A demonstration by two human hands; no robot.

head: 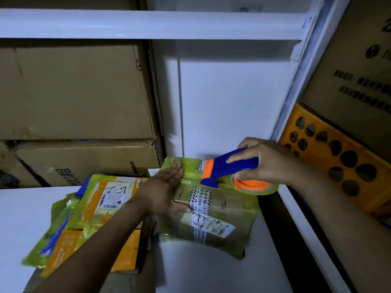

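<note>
My left hand (164, 192) lies flat on the taped parcel (211, 208) on the white shelf (201, 271) — steadying it — while my right hand (267, 161) grips the blue tape dispenser (224, 168) at its far end.

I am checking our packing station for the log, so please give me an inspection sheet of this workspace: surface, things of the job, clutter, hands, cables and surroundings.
Surface: white shelf board, with parcels lying on it.
Job's things: taped parcel with a shipping label; blue and orange tape dispenser with a clear tape roll, at the parcel's far right edge.
Clutter: second labelled parcel at the left, on flattened orange and yellow packaging.
Hands: left hand lies flat on the taped parcel; right hand grips the tape dispenser.
Cables: nothing seen.
Surroundings: stacked cardboard boxes behind at the left; orange crate at the right; upper shelf above.
</note>
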